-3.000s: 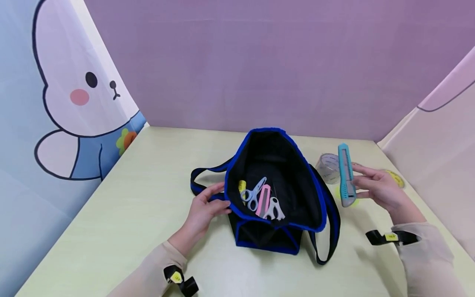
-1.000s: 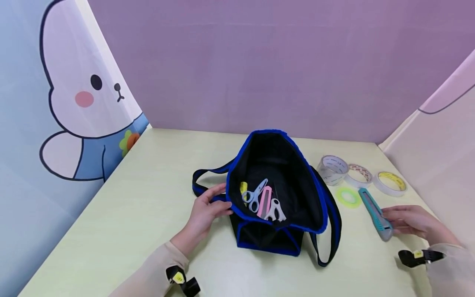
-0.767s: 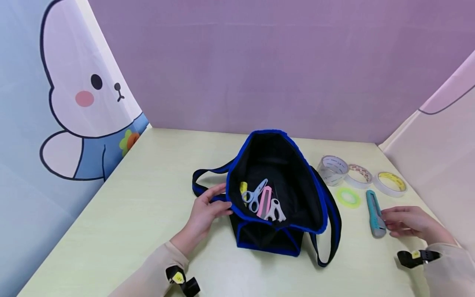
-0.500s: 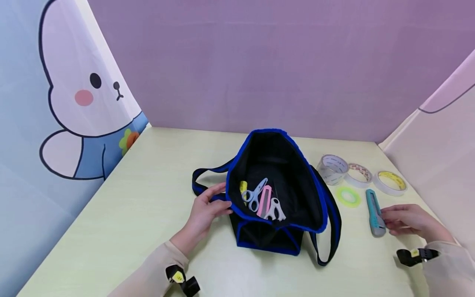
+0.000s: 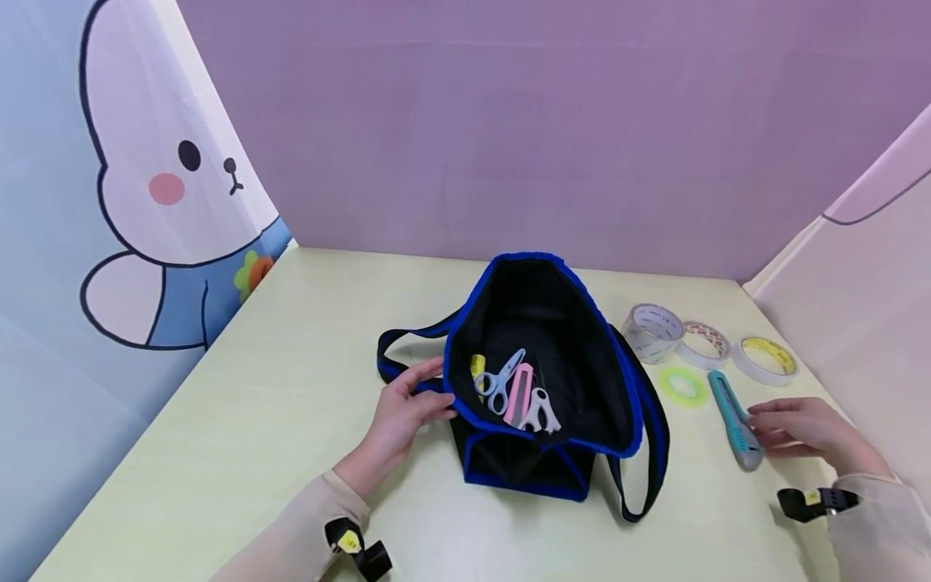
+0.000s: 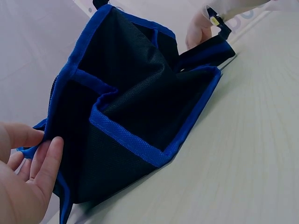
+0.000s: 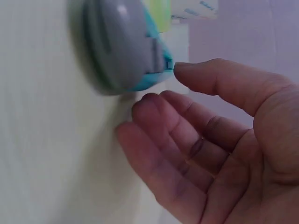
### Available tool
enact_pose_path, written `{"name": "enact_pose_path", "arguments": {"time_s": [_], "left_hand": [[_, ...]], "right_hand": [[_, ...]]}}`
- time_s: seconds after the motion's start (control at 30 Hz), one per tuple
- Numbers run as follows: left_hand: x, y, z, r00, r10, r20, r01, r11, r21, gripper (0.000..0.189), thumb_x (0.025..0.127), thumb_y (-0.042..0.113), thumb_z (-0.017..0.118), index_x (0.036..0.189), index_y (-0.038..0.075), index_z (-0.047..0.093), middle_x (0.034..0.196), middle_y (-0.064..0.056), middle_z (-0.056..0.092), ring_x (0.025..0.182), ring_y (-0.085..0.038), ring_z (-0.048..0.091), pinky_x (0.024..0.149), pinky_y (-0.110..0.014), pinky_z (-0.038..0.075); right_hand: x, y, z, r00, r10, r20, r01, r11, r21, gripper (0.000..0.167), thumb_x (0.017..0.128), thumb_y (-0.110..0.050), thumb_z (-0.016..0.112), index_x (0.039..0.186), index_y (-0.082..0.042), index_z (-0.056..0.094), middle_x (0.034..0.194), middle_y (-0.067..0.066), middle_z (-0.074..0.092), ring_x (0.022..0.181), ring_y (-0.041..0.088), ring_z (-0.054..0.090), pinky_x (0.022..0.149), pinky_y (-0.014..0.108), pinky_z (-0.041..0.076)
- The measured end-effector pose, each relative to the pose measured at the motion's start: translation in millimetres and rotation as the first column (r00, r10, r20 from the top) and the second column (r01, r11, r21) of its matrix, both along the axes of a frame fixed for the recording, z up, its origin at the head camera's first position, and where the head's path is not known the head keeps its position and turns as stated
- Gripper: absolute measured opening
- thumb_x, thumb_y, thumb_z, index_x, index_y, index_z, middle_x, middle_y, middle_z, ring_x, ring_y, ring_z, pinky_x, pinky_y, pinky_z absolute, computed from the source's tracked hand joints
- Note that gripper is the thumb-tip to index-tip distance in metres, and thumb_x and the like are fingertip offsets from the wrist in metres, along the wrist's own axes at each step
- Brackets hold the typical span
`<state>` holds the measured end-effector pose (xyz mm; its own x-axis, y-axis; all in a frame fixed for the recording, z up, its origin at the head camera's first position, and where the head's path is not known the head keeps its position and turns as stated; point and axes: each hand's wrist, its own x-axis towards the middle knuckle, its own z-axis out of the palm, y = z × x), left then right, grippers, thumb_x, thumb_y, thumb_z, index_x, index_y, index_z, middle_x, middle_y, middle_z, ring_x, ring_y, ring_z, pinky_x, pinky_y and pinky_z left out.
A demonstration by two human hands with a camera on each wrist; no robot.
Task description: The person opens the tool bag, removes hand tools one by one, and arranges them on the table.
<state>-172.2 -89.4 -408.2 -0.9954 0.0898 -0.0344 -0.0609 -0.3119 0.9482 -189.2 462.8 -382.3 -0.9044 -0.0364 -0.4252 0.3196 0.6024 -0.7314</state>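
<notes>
My left hand (image 5: pixel 396 412) pinches the blue-edged rim of a black fabric bag (image 6: pixel 135 84), fingers on the outside at its left. The bag's mouth faces me. Inside lie light-blue scissors (image 5: pixel 497 386), a pink utility knife (image 5: pixel 519 394), white-handled scissors (image 5: pixel 538 411) and a small yellow item (image 5: pixel 477 368). To the right, a teal and grey utility knife (image 5: pixel 735 420) lies on the table, slanted. My right hand (image 5: pixel 807 432) is beside it, fingers loosely bent; in the right wrist view the thumb tip is right at the knife's edge and the other fingers do not wrap it.
Behind the teal knife stand a wide clear tape roll (image 5: pixel 652 333) and two flatter rolls, one white (image 5: pixel 704 346) and one yellow inside (image 5: pixel 765 360). A green ring (image 5: pixel 684 386) lies in front of them. Bag straps (image 5: pixel 640 453) spread on both sides.
Three seconds ago my right hand held the teal knife up beside the bag; now it lies farther right. Over the last half second its near end has swung slightly right. The left hand stays put.
</notes>
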Motion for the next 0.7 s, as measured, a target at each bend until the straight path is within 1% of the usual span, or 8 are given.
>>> {"name": "enact_pose_path", "arguments": {"time_s": [0.07, 0.2, 0.27, 0.37, 0.53, 0.63, 0.7], "left_hand": [[0.0, 0.1, -0.2, 1.000, -0.001, 0.002, 0.001, 1.000, -0.002, 0.058, 0.085, -0.018, 0.061, 0.140, -0.005, 0.051, 0.132, -0.017, 0.051, 0.070, -0.016, 0.067, 0.070, -0.031, 0.061], [0.2, 0.1, -0.3, 1.000, -0.001, 0.000, 0.001, 1.000, -0.007, 0.058, 0.085, -0.018, 0.061, 0.140, -0.005, 0.051, 0.132, -0.018, 0.051, 0.070, -0.016, 0.067, 0.070, -0.032, 0.061], [0.2, -0.2, 0.0, 1.000, 0.000, -0.003, 0.000, 1.000, -0.009, 0.058, 0.085, -0.018, 0.061, 0.140, -0.005, 0.051, 0.133, -0.018, 0.051, 0.070, -0.016, 0.067, 0.070, -0.032, 0.061], [-0.2, -0.3, 0.2, 1.000, -0.002, -0.005, 0.002, 1.000, -0.007, 0.058, 0.085, -0.018, 0.061, 0.140, -0.005, 0.051, 0.133, -0.017, 0.051, 0.070, -0.016, 0.067, 0.071, -0.032, 0.061], [-0.5, -0.3, 0.1, 1.000, -0.008, 0.000, 0.008, 1.000, -0.004, 0.057, 0.085, -0.018, 0.061, 0.140, -0.005, 0.051, 0.133, -0.017, 0.051, 0.070, -0.015, 0.067, 0.071, -0.031, 0.061], [-0.3, -0.2, 0.2, 1.000, -0.009, 0.002, 0.009, 1.000, -0.002, 0.058, 0.085, -0.018, 0.061, 0.140, -0.005, 0.051, 0.132, -0.017, 0.051, 0.070, -0.015, 0.067, 0.071, -0.031, 0.061], [-0.2, -0.2, 0.2, 1.000, -0.008, 0.002, 0.008, 1.000, -0.002, 0.057, 0.085, -0.018, 0.061, 0.140, -0.005, 0.051, 0.132, -0.017, 0.051, 0.070, -0.015, 0.067, 0.071, -0.031, 0.061]], "right_hand": [[0.2, -4.0, 5.9, 1.000, 0.007, -0.027, -0.006, 0.998, 0.062, 0.051, 0.099, -0.015, 0.055, 0.129, 0.024, 0.043, 0.092, 0.005, 0.070, 0.078, 0.016, 0.068, 0.072, 0.036, 0.061], [-2.6, -18.3, 18.5, 0.994, 0.022, -0.110, -0.006, 0.989, 0.145, 0.054, 0.100, -0.018, 0.056, 0.132, 0.023, 0.041, 0.096, 0.010, 0.070, 0.079, 0.018, 0.067, 0.069, 0.035, 0.061], [-4.7, -28.1, 23.6, 0.988, 0.037, -0.151, -0.014, 0.989, 0.149, 0.055, 0.100, -0.019, 0.057, 0.132, 0.022, 0.041, 0.095, 0.012, 0.070, 0.078, 0.019, 0.068, 0.068, 0.035, 0.061], [-8.5, -44.7, 30.1, 0.976, 0.066, -0.206, -0.036, 0.989, 0.145, 0.055, 0.100, -0.019, 0.059, 0.133, 0.021, 0.042, 0.092, 0.010, 0.071, 0.077, 0.018, 0.068, 0.068, 0.035, 0.061], [-16.5, -71.3, 40.2, 0.954, 0.090, -0.288, -0.065, 0.993, 0.096, 0.052, 0.099, -0.017, 0.060, 0.133, 0.020, 0.045, 0.083, 0.000, 0.069, 0.071, 0.012, 0.064, 0.065, 0.034, 0.061], [-21.5, -87.3, 48.2, 0.940, 0.100, -0.327, -0.080, 0.994, 0.074, 0.050, 0.098, -0.017, 0.062, 0.132, 0.018, 0.048, 0.084, -0.002, 0.068, 0.070, 0.011, 0.063, 0.063, 0.033, 0.061], [-24.6, -98.3, 54.4, 0.931, 0.118, -0.345, -0.099, 0.993, 0.071, 0.049, 0.099, -0.017, 0.062, 0.132, 0.017, 0.049, 0.089, 0.000, 0.069, 0.071, 0.011, 0.064, 0.062, 0.032, 0.060]]}}
